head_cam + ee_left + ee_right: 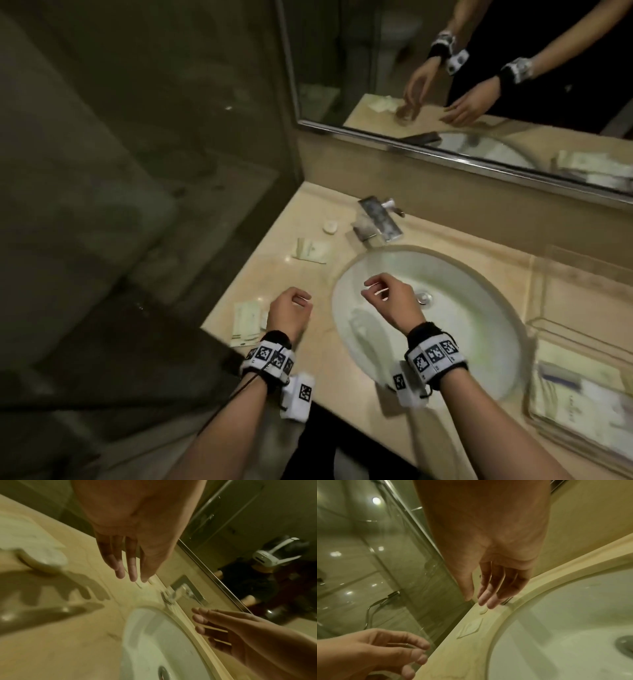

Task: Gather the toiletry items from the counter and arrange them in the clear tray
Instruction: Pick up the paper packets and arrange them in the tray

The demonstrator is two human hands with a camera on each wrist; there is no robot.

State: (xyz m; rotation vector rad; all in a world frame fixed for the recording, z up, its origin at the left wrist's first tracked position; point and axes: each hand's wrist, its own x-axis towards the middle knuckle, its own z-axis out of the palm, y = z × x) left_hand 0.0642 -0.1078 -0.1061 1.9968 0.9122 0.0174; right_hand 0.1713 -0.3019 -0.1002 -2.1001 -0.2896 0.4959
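A clear tray (561, 334) stands at the counter's right end with several pale packets (582, 387) in it. Left of the sink lie a round white soap (330, 226) (483, 610), a flat sachet (311, 250) (471, 627) and a long packet (246, 322) (34, 545) near the front edge. My left hand (301, 299) (130, 573) hovers over the counter just right of the long packet, fingers relaxed and empty. My right hand (375, 289) (486, 601) hangs over the basin, fingers loose, holding nothing.
A white oval sink (479, 308) fills the middle of the beige counter (308, 387). A chrome faucet (378, 219) stands behind it under a wall mirror (479, 85). A glass shower wall (171, 137) bounds the counter's left side.
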